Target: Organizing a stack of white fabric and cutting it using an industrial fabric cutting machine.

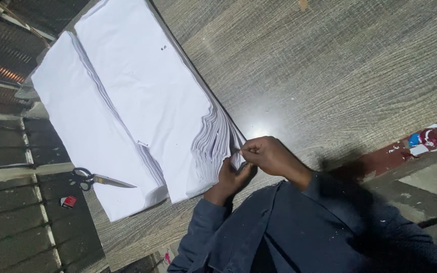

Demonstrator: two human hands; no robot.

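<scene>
Grey wood-grain table [340, 65] runs across most of the view, with a dark tiled floor [6, 151] beyond its far edge. On it lie two tall stacks of white paper side by side, the larger stack [147, 86] nearer to me and the second stack [87, 126] just beside it. My left hand [231, 177] sits under the fanned corner of the larger stack, fingers curled up against the sheet edges. My right hand [269, 154] has thumb and fingertips pinched together on the corner of a sheet [237, 159] at that same corner, so both hands meet there and touch. Scissors [94, 179] lie at the table's edge, partly tucked under the second stack, blades together. A small red packet [68, 201] rests on the floor below them. My dark blue sleeves [330, 202] fill the lower frame.
</scene>
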